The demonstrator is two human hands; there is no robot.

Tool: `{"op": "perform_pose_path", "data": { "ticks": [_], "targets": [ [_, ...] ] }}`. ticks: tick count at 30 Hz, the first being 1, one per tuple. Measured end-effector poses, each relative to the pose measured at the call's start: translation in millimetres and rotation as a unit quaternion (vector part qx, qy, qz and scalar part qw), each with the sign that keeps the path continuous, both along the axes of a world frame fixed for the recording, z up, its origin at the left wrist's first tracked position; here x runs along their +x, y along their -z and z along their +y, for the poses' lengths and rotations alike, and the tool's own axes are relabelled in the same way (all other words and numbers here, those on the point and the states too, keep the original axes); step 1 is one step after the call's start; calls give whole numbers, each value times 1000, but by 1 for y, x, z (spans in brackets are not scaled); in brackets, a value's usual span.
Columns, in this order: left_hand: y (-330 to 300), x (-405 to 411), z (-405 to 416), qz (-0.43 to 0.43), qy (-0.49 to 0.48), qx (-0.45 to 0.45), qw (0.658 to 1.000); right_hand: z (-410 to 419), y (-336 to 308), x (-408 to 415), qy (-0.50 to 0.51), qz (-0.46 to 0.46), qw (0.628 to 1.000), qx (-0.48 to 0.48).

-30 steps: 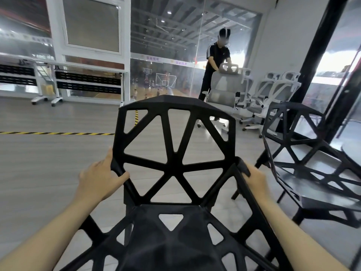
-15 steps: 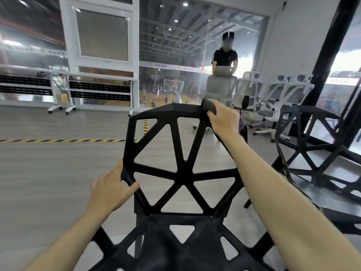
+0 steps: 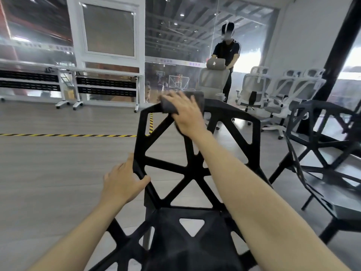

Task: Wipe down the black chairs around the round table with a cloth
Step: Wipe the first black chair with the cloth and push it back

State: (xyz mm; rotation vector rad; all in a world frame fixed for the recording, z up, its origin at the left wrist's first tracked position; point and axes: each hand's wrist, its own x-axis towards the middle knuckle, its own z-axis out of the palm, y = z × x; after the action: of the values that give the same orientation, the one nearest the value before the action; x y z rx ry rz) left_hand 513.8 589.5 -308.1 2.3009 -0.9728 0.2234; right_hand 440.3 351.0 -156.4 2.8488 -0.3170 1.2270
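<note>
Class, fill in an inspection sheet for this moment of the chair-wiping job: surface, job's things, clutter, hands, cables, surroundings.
Surface: grey plank floor with a striped tape line.
Job's things: black chair in front; grey cloth on its top rail; second black chair to the right.
Clutter: nothing seen.
Hands: right hand presses the cloth on the rail; left hand grips the backrest's left edge.
Cables: nothing seen.
Surroundings: another person at a grey office chair; white office chairs; glass wall behind.

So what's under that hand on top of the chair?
A grey cloth lies under the right hand, pressed on the black chair top edge. The cloth's middle is hidden.
</note>
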Motion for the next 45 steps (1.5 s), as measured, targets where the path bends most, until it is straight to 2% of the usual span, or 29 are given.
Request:
{"op": "perform_pose_path", "data": {
  "ticks": [3, 9, 14, 20, 23, 27, 29, 32, 36, 40, 45],
  "targets": [
    [1, 0, 1, 22, -4, 11, 1000, -20, 6, -23, 51, -44, 997, 43],
    [-4, -7, 1, 20, -15, 7, 1000, -1, 79, -36, -11, 6, 999, 49],
    [-6, -8, 0, 19, -17, 9, 1000, 12, 160, -82, 5, 77, 997, -18],
    [-3, -3, -1, 45, -6, -6, 999, 34, 208, -118, 31, 102, 989, 98],
    [-7, -4, -3, 54, -1, -2, 999, 47, 244, -138, 52, 145, 978, 139],
    [-1, -2, -4, 25, -7, -12, 1000, 64, 271, -159, 35, 206, 953, 220],
    [2, -1, -3, 18, -12, -24, 999, 73, 254, -163, 25, 175, 942, 286],
    [-1, -3, 1, 86, -10, -18, 996, 97, 209, -173, 25, 144, 917, 371],
    [-25, -19, 18, 198, -14, 2, 980, 127, 142, -197, 25, 107, 847, 520],
    [-88, -31, 30, 208, -1, 52, 977, 155, 51, -220, 52, 87, 786, 609],
    [-214, -56, 35, 212, 63, 120, 968, 174, -87, -240, 121, 43, 723, 679]
  ]
}}
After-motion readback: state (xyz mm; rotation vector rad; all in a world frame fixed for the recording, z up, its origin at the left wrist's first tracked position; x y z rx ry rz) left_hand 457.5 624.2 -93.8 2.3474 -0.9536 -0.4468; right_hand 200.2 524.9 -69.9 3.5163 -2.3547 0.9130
